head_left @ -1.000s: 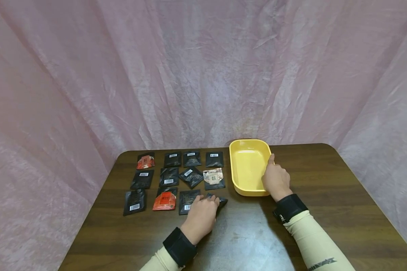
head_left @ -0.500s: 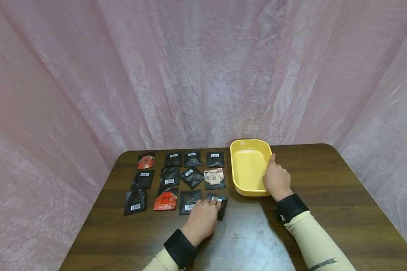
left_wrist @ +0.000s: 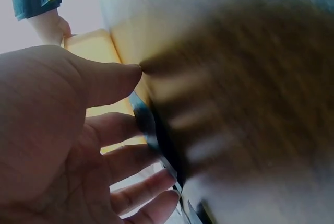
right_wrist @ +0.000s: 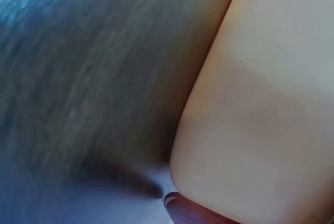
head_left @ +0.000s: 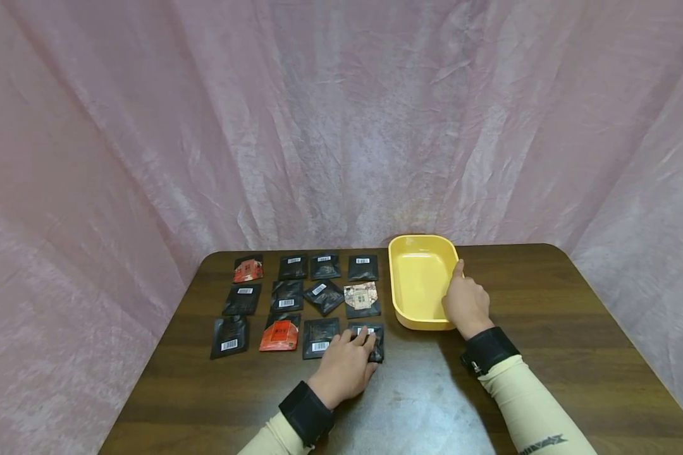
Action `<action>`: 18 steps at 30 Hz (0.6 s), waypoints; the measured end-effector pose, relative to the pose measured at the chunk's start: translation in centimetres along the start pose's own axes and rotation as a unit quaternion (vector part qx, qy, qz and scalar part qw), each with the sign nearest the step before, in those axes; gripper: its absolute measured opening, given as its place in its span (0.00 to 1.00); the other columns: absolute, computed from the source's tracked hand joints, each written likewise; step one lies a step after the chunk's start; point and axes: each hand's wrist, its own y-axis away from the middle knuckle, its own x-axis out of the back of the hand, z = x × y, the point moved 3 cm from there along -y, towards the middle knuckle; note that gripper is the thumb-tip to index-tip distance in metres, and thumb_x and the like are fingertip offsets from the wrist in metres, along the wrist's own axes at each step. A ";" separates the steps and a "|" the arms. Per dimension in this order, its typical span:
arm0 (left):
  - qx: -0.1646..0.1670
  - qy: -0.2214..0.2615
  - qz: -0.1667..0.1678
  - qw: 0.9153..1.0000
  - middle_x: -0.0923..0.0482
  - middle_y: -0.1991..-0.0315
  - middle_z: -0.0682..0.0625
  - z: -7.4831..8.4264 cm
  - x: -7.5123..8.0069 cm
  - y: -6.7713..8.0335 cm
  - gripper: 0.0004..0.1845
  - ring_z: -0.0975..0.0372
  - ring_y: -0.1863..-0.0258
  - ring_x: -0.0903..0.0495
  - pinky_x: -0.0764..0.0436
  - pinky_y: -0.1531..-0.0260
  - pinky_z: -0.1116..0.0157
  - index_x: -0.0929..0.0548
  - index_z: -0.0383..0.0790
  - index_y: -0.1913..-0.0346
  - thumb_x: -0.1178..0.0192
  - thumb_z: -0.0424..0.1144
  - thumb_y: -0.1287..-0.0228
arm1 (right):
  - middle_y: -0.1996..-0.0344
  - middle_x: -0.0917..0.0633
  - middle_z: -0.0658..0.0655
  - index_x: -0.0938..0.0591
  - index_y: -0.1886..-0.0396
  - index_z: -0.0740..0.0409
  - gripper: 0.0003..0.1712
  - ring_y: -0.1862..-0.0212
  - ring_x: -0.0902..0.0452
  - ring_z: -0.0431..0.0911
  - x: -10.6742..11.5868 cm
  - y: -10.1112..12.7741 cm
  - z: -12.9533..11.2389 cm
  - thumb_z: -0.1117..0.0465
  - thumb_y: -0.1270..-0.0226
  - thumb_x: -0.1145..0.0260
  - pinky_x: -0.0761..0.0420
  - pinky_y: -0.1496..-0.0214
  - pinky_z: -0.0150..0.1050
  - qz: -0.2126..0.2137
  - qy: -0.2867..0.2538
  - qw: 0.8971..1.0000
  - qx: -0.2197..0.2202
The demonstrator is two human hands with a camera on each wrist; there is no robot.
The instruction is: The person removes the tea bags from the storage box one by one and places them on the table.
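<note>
My left hand (head_left: 344,366) lies over the near right black sachet (head_left: 379,351), its spread fingers touching the packet from above. In the left wrist view, the fingertips (left_wrist: 169,200) meet the sachet's dark edge (left_wrist: 146,117), with the thumb apart above them. Across the table my right hand (head_left: 467,303) straddles the right rim of an upright yellow plastic tray (head_left: 395,284), holding it, with one finger stretched along the rim. The other fingers are largely hidden in the head view. A fingertip (right_wrist: 177,205) shows low in the right wrist view.
Several flat sachets lie in three rows left of the tray. Most are black with barcodes; an orange-fronted sachet (head_left: 280,333) and a cream-patterned sachet (head_left: 362,298) stand out. A pink curtain (head_left: 341,126) hangs behind the brown wooden table (head_left: 546,328).
The near right sachet has turned from tilted to square with its row and lies flatter. My left fingers have spread over it. The right hand and tray keep their places.
</note>
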 end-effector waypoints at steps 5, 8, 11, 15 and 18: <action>-0.003 0.004 0.004 1.000 0.29 0.20 0.47 0.1 0.2 -0.2 0.32 0.49 0.26 0.25 0.23 0.31 0.48 0.27 0.50 0.21 0.41 0.57 0.21 | 0.61 0.13 0.75 0.51 0.16 0.75 0.50 0.67 0.15 0.63 0.0 -0.3 0.2 0.63 0.31 0.40 0.17 0.67 0.57 0.001 0.000 1.000 -0.001; -0.001 0.013 0.004 1.000 0.29 0.20 0.47 0.0 0.2 -0.4 0.33 0.49 0.27 0.25 0.23 0.31 0.47 0.27 0.49 0.21 0.40 0.58 0.22 | 0.62 0.13 0.75 0.51 0.16 0.75 0.50 0.68 0.16 0.63 0.0 -0.4 0.2 0.63 0.30 0.40 0.17 0.67 0.57 0.000 0.001 1.000 -0.004; 0.005 0.027 0.006 1.000 0.27 0.21 0.47 -0.3 0.3 -0.6 0.34 0.48 0.27 0.24 0.23 0.30 0.46 0.25 0.48 0.22 0.38 0.58 0.24 | 0.62 0.13 0.74 0.51 0.15 0.74 0.50 0.67 0.15 0.62 0.0 -0.4 0.2 0.63 0.30 0.40 0.18 0.67 0.56 -0.006 0.003 1.000 -0.004; 0.014 0.050 0.019 0.998 0.25 0.23 0.45 -0.7 0.5 -0.9 0.35 0.46 0.28 0.24 0.24 0.29 0.45 0.24 0.46 0.23 0.34 0.58 0.27 | 0.66 0.14 0.71 0.51 0.15 0.72 0.50 0.69 0.17 0.60 0.2 -0.4 0.3 0.62 0.30 0.40 0.19 0.69 0.53 -0.016 -0.006 1.000 -0.006; 0.015 0.069 0.037 0.997 0.25 0.23 0.44 -0.8 0.8 -1.0 0.36 0.45 0.29 0.23 0.25 0.28 0.45 0.24 0.44 0.24 0.33 0.57 0.28 | 0.69 0.14 0.70 0.50 0.14 0.69 0.49 0.71 0.18 0.59 0.3 -0.5 0.6 0.61 0.29 0.42 0.22 0.72 0.51 -0.014 -0.024 1.000 -0.013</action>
